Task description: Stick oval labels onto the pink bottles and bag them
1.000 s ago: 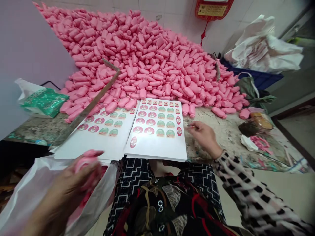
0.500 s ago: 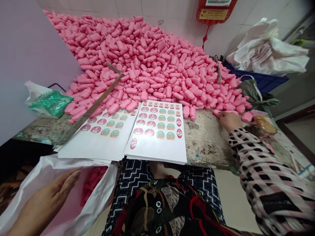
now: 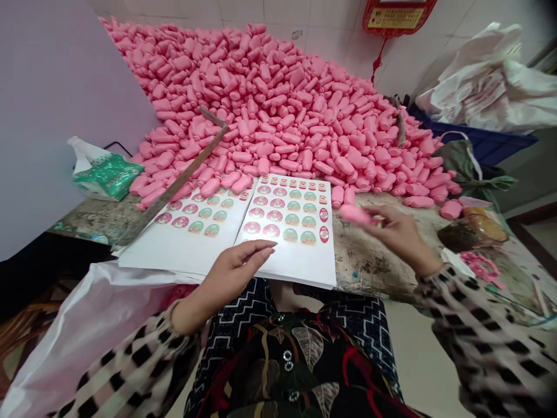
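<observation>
My right hand grips a small pink plastic bottle by one end, above the bare tabletop right of the sticker sheets; the bottle is blurred by motion. Over the lower left of the right-hand sticker sheet, my left hand stretches out its fingers with nothing in them. Pink and green labels in rows cover that sheet. A second sticker sheet lies beside it on the left, partly under some bottles. Below the left forearm hangs a white sack with pink bottles inside.
A large heap of pink bottles fills the back of the worktable. A bent metal bar lies across the left sheet's edge. A green packet is at left, a wrapped food item and blue crate at right.
My left hand has left the sack's mouth and come to the right-hand sheet. My right hand has lifted a pink bottle from the heap's right edge and brought it leftward.
</observation>
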Demonstrator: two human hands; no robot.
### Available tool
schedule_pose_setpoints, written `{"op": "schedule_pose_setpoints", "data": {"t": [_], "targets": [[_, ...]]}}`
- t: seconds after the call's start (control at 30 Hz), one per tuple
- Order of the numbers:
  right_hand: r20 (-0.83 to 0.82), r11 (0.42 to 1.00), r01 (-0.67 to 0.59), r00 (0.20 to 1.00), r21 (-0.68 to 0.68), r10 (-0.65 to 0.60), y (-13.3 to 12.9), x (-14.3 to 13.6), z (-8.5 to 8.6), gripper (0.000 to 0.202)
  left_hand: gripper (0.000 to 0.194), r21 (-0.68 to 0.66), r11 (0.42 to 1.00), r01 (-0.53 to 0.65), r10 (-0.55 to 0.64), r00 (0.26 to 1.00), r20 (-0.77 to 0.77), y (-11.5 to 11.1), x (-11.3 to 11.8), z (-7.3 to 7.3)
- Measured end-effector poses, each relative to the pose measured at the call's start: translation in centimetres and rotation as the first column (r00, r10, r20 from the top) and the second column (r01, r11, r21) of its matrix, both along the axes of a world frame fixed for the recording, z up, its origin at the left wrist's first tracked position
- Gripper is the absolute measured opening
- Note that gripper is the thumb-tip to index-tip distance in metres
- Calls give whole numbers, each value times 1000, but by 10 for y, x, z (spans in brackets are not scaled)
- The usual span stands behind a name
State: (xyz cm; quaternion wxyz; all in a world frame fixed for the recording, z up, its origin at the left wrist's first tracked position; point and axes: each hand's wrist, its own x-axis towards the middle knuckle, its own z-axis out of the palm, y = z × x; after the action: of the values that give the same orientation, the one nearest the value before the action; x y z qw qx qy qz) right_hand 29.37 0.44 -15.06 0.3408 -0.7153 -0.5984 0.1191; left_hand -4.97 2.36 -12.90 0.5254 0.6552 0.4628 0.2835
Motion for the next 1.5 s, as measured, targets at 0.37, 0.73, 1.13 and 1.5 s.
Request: {"op": "schedule_pose_setpoints", "data": {"t": [0.37, 0.73, 1.13, 1.5], "targets": [[-227, 505, -855, 518, -114, 825, -32, -124, 46, 44, 34, -625, 412, 663, -363, 749, 555, -7, 10, -12], [35, 918, -346, 933, -192, 359, 13, -188, -27, 23, 24, -62, 964, -259, 246, 956, -162, -26, -39, -25], [427, 931, -259, 834, -256, 350, 31, -221, -28, 28, 53, 313, 935, 168, 72, 772, -631, -30, -43, -65], [214, 935, -291, 918, -203, 333, 28, -220, -40, 18, 55, 329, 930, 163, 119, 715, -689, -30, -35, -72]]}}
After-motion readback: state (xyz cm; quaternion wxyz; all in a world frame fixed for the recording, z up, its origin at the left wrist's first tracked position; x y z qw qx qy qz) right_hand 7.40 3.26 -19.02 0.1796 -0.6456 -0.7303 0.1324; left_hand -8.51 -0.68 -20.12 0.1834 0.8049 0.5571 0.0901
